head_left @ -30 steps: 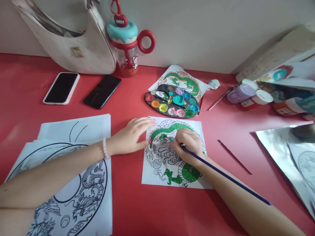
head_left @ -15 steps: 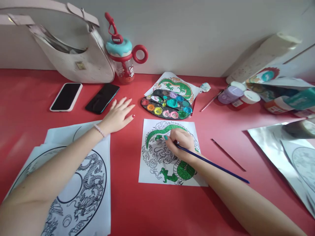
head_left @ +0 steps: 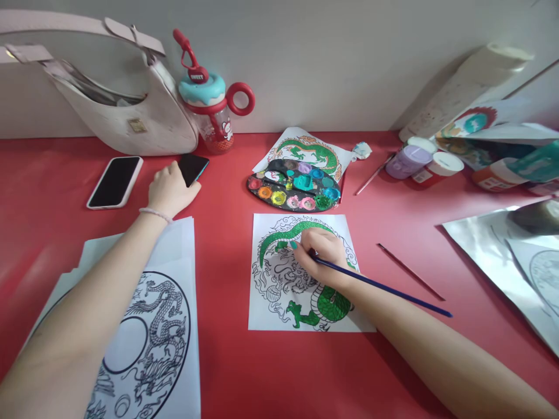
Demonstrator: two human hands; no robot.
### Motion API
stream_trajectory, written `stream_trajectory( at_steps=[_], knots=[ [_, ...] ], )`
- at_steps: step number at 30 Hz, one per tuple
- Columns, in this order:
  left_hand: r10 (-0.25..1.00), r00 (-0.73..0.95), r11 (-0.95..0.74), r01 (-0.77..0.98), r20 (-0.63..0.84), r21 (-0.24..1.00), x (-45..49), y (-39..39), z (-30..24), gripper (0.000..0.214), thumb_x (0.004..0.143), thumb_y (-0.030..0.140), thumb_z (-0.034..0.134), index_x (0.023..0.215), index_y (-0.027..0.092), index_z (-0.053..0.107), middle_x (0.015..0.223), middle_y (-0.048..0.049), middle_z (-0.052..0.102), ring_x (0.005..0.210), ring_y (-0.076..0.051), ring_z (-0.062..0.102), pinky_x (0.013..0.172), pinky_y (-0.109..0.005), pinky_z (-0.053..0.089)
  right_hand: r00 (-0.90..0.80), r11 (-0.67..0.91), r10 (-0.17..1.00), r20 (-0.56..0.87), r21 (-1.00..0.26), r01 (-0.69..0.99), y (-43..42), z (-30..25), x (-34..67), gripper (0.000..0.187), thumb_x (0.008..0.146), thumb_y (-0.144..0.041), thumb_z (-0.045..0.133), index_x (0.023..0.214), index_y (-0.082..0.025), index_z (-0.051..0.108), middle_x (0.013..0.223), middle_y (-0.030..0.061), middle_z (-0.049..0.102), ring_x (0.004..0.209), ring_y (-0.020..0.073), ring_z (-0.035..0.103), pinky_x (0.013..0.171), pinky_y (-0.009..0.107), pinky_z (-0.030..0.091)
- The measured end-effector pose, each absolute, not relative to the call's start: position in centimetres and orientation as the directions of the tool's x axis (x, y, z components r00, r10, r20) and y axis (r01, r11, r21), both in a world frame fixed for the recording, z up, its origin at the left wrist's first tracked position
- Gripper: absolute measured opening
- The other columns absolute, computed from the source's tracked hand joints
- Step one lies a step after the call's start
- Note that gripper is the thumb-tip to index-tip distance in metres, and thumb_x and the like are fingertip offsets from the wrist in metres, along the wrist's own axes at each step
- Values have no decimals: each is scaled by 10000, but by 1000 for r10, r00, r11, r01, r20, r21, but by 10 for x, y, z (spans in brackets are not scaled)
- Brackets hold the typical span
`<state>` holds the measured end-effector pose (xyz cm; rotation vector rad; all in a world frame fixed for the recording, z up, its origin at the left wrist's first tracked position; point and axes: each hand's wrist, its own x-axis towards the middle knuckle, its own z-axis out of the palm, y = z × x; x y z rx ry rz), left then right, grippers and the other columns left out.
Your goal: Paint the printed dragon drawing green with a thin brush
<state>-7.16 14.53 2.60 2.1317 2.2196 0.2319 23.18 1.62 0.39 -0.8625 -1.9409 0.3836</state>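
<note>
In the head view, my right hand [head_left: 324,256] is closed in a pen grip on a dark blue paintbrush [head_left: 384,286]. It rests on a sheet with a dragon drawing [head_left: 266,317], partly painted green; my fingers hide the brush tip. To the left, my left hand [head_left: 168,189] lies over the lower part of a black phone [head_left: 194,167], fingers curled at one side and thumb at the other. A palette [head_left: 294,185] of many paint colours sits behind the drawing, overlapping a reference print of a green dragon [head_left: 314,150].
A white-framed phone [head_left: 116,181], a handbag [head_left: 131,116] and a red-handled cup [head_left: 213,116] stand back left. Printed sheets [head_left: 174,326] lie under my left forearm. Right are a thin brush [head_left: 410,272], paint jars [head_left: 409,162], a paper roll [head_left: 467,90] and a silvery sheet [head_left: 471,235].
My left hand has moved left from the bare table onto the black phone, its spread fingers now curled. My right hand stays on the drawing with the paintbrush. The view has shifted slightly.
</note>
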Motion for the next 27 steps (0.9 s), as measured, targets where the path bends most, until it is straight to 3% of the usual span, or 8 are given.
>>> stream_trajectory(
  at_steps=[6,11,15,18,20,23,27],
  knots=[
    [990,-97,75,976,101,204,-60,151,26,779,799,569,450,1287,-29,347,1268,-325,436,1209,-480,379,891,-677,355,-325,708,704,631,-590,388,17,4,233,331,803,-54,484,626,-198,245,539,-62,261,500,64,279,480,226,247],
    [995,-77,63,981,67,185,-65,151,29,926,787,621,457,1361,-70,233,1291,-355,405,1217,-513,357,873,-683,365,-329,702,710,623,-592,396,17,5,232,333,804,-56,481,620,-199,243,543,-61,258,498,63,282,479,225,251],
    [1000,-17,20,965,-13,260,-84,157,33,744,835,608,400,1244,-12,445,1250,-268,509,1200,-414,442,988,-575,349,-315,692,719,619,-594,412,16,5,231,333,798,-53,492,617,-197,253,542,-61,267,503,63,282,477,222,252],
    [991,104,-49,853,-78,520,-108,160,32,771,826,541,499,1405,80,283,1414,-210,390,1217,-303,459,992,-463,406,-303,676,734,608,-610,413,16,5,232,330,795,-55,500,616,-196,261,545,-59,282,504,61,293,475,219,259],
    [957,255,-117,772,-136,625,-124,160,30,859,817,520,538,1467,133,131,1505,-201,241,1317,-289,353,1005,-450,404,-299,673,737,606,-616,410,16,5,232,328,799,-59,495,614,-195,260,547,-57,282,502,59,293,471,217,259],
    [901,408,-223,729,-150,647,-142,158,28,947,798,570,552,1484,190,22,1548,-184,112,1387,-305,242,1011,-487,391,-296,674,736,609,-618,406,16,5,233,328,806,-64,488,614,-195,257,550,-55,280,503,58,298,471,214,264],
    [899,396,-218,777,-188,590,-145,157,28,1049,712,607,633,1486,214,43,1548,-177,118,1359,-337,302,978,-504,421,-291,667,743,603,-626,404,16,5,233,327,808,-61,491,621,-195,259,550,-54,286,509,59,302,474,211,266]
  ],
)
